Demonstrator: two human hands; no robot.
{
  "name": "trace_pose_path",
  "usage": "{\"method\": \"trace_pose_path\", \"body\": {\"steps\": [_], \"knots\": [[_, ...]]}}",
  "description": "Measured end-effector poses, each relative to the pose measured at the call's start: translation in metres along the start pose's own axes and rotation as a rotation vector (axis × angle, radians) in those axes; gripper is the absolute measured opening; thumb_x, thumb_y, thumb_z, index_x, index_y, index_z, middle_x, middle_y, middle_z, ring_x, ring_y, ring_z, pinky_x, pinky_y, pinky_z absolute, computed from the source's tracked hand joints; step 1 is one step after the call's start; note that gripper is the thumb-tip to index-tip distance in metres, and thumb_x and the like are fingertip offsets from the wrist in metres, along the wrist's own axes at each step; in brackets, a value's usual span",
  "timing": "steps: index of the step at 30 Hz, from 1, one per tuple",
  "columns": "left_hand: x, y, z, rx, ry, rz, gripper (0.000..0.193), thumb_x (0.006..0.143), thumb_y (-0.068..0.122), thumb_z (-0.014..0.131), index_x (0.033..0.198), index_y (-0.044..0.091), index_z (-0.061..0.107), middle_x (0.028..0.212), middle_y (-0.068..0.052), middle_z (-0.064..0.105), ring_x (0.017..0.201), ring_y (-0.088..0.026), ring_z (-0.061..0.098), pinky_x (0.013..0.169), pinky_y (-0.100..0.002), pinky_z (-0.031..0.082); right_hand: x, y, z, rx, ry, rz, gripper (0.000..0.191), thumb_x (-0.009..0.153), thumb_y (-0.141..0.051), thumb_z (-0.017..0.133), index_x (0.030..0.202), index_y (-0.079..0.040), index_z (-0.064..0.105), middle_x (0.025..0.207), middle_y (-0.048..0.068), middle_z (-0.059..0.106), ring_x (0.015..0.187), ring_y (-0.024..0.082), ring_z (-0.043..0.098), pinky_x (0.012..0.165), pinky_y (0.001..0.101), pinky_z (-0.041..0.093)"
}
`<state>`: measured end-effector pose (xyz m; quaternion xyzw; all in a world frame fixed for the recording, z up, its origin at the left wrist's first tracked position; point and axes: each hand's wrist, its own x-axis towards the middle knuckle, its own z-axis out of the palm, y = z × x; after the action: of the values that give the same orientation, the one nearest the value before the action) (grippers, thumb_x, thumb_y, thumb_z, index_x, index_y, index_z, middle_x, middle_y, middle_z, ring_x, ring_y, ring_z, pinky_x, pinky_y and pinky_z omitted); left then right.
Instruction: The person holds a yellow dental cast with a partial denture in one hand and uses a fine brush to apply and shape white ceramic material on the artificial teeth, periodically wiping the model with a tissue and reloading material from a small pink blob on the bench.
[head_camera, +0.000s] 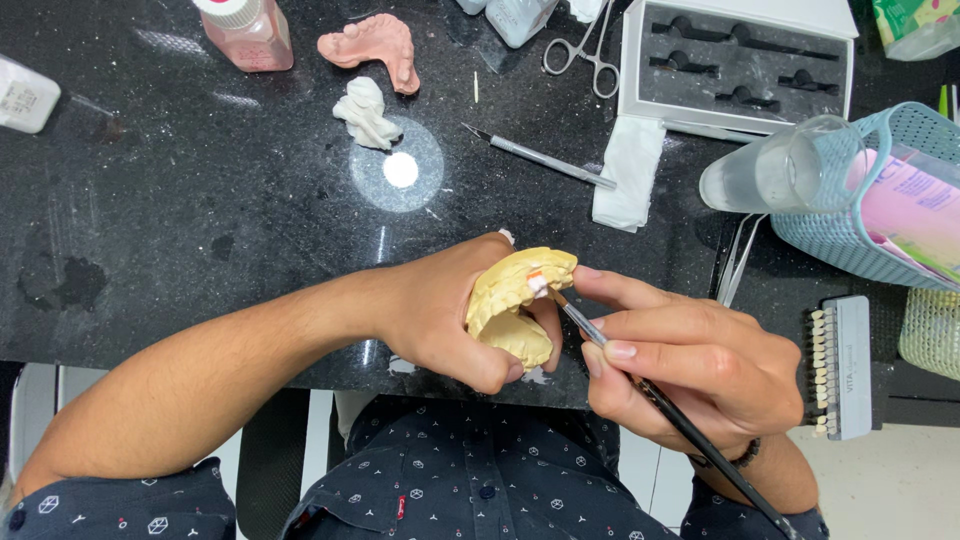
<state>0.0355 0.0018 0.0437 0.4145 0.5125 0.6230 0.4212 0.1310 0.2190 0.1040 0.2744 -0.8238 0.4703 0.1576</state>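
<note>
While cradled leftward, chalky yellow dental cast (515, 305), thin brush (640, 385) at teeth.

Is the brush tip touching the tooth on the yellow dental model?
Touching. The head view shows the brush tip meeting the white tooth on the yellow dental model, with no gap visible.
</note>
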Motion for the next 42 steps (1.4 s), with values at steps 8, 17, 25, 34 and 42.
{"method": "trace_pose_path", "body": {"steps": [8,17,25,34,42], "knots": [[0.001,0.003,0.001,-0.036,0.017,0.002,0.027,0.075,0.021,0.074,0.094,0.003,0.076,0.081,-0.002,0.075,0.072,-0.010,0.070,0.071,-0.026,0.059,-0.006,0.002,0.002,0.034,0.063,0.029,0.028,0.084,0.009,0.074,0.104,-0.001,0.057,0.092,0.016,0.068,0.083,0.024,0.075,0.099,0.0582,0.062],[0.001,0.004,0.006,0.055,0.259,0.158,0.071,0.090,0.032,0.082,0.150,0.006,0.053,0.118,-0.004,0.069,0.108,-0.012,0.064,0.101,-0.027,0.054,-0.013,0.005,-0.002,0.076,0.272,0.142,0.020,0.097,0.007,0.070,0.110,-0.002,0.057,0.102,0.017,0.066,0.094,0.026,0.076,0.088,0.0437,0.069],[0.002,-0.002,0.014,0.331,0.424,0.259,0.091,0.096,0.030,0.086,0.163,0.006,0.029,0.153,-0.015,0.053,0.143,-0.023,0.055,0.125,-0.037,0.044,-0.009,0.013,0.006,-0.029,0.195,0.107,0.019,0.106,-0.011,0.067,0.121,-0.001,0.061,0.112,0.019,0.073,0.105,0.028,0.075,0.096,0.0348,0.062],[0.005,-0.012,0.015,0.323,0.468,0.303,0.093,0.098,0.017,0.088,0.162,0.009,0.022,0.153,-0.014,0.050,0.143,-0.022,0.057,0.121,-0.035,0.051,0.003,0.019,0.008,-0.203,0.120,0.014,0.033,0.090,0.002,0.081,0.115,0.000,0.060,0.111,0.021,0.074,0.112,0.035,0.074,0.096,0.0390,0.060],[0.001,-0.008,0.010,0.317,0.409,0.263,0.097,0.089,0.004,0.083,0.162,0.009,0.019,0.142,-0.011,0.052,0.116,-0.013,0.066,0.098,-0.031,0.059,0.011,0.017,0.009,-0.164,0.063,-0.028,0.038,0.085,0.006,0.081,0.116,0.000,0.061,0.110,0.022,0.072,0.108,0.037,0.073,0.098,0.0442,0.061]]}}
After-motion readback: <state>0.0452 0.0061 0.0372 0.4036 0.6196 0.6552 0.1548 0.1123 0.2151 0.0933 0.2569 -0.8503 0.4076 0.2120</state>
